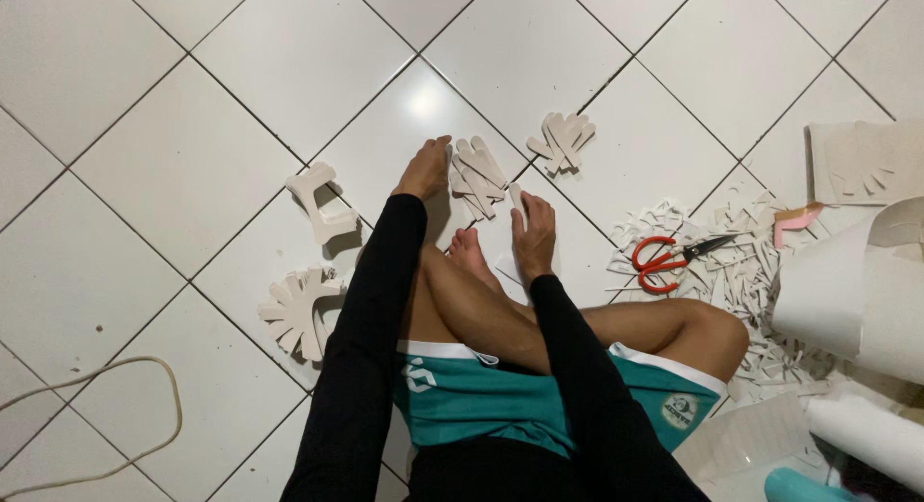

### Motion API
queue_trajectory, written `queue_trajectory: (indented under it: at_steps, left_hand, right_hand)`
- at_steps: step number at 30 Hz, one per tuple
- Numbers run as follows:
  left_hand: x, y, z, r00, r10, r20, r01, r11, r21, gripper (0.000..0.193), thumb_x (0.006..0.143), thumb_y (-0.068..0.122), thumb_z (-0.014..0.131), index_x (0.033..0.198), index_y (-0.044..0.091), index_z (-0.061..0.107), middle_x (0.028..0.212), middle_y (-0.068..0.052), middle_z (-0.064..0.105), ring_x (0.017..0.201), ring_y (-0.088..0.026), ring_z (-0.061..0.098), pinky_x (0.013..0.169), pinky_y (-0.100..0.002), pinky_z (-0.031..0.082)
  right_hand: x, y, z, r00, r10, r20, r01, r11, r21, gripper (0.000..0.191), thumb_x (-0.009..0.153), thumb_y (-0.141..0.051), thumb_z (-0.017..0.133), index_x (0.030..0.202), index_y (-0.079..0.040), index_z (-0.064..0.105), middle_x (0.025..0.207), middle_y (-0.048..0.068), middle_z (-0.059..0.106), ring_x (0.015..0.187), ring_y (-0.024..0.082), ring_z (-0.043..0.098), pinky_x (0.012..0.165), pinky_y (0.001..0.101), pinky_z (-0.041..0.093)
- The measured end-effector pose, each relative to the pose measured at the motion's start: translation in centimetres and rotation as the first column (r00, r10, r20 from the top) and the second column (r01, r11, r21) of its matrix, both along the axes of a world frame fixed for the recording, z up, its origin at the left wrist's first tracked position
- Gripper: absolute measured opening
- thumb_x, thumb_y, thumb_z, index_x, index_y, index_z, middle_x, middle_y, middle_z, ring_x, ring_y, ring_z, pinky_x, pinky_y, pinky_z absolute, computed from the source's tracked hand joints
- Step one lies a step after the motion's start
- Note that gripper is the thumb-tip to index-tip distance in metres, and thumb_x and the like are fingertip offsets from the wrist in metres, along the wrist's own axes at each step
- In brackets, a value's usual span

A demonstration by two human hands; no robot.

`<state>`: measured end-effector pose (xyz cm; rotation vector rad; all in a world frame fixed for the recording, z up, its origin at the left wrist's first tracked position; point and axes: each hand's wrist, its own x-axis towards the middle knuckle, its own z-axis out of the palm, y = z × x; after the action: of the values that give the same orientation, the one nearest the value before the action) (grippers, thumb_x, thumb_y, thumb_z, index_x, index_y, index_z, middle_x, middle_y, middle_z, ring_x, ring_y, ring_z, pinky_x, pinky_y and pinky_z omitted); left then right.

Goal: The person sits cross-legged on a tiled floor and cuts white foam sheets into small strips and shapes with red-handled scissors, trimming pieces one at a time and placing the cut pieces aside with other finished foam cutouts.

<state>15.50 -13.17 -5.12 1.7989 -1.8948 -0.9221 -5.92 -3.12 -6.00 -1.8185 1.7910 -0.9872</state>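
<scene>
I sit cross-legged on a white tiled floor. My left hand (424, 168) reaches forward and rests flat at the left edge of a small stack of white foam cut-outs (478, 178). My right hand (532, 231) lies just right of that stack, fingers curled around a narrow white cut-out piece (518, 198). Both arms wear long black sleeves. My bare foot (469, 255) lies between the hands.
More white cut-outs lie around: one hand-like shape (562, 139) ahead, a bone-like shape (319, 202) and a fan-like shape (298, 310) at left. Red-handled scissors (666, 257) rest on a heap of white scraps (751, 281). Rolled white sheets (852, 300) stand right; a pale cord (106, 415) loops left.
</scene>
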Motion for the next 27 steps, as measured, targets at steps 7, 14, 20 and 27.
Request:
queue_trajectory:
  at_steps: [7,14,20,27]
  left_hand:
    - [-0.7,0.6,1.5,0.989,-0.149,-0.01,0.149,0.984,0.1,0.115,0.066,0.009,0.086,0.157,0.002,0.015,0.146,-0.029,0.045,0.129,-0.045,0.051,0.108,-0.045,0.047]
    - [-1.3,0.0,1.1,0.975,-0.22,-0.014,0.218,0.971,-0.101,0.128,0.063,0.021,0.096,0.156,0.0,0.009,0.148,-0.031,0.041,0.133,-0.049,0.047,0.11,-0.05,0.041]
    - [-2.1,-1.2,0.6,0.956,-0.259,-0.134,0.272,0.959,0.082,0.121,0.067,0.011,0.084,0.162,0.007,0.01,0.15,-0.024,0.05,0.132,-0.044,0.052,0.113,-0.045,0.044]
    - [-2.2,-1.7,-0.2,0.967,-0.248,-0.053,0.249,0.968,0.011,0.11,0.075,0.021,0.084,0.161,0.004,0.017,0.148,-0.029,0.048,0.133,-0.046,0.051,0.113,-0.046,0.045]
  right_hand:
    - [0.1,-2.4,2.0,0.911,-0.231,0.341,0.105,0.931,0.351,0.039,0.094,-0.015,0.067,0.132,-0.005,0.063,0.112,0.009,0.064,0.102,0.026,0.065,0.092,0.0408,0.058]
    - [3.1,-5.6,3.9,0.952,0.298,-0.072,-0.289,0.95,0.116,0.086,0.083,-0.035,0.083,0.151,-0.004,0.041,0.155,0.022,0.038,0.141,0.042,0.033,0.112,0.0543,0.029]
    - [2.4,-4.5,1.9,0.905,0.36,-0.226,-0.354,0.933,0.07,0.083,0.093,-0.04,0.075,0.161,-0.011,0.036,0.168,0.021,0.032,0.157,0.043,0.023,0.127,0.056,0.017]
    - [0.8,-3.7,1.7,0.945,0.325,0.045,-0.325,0.946,-0.009,0.088,0.091,-0.039,0.076,0.156,0.001,0.034,0.161,0.028,0.034,0.15,0.043,0.032,0.124,0.0549,0.024]
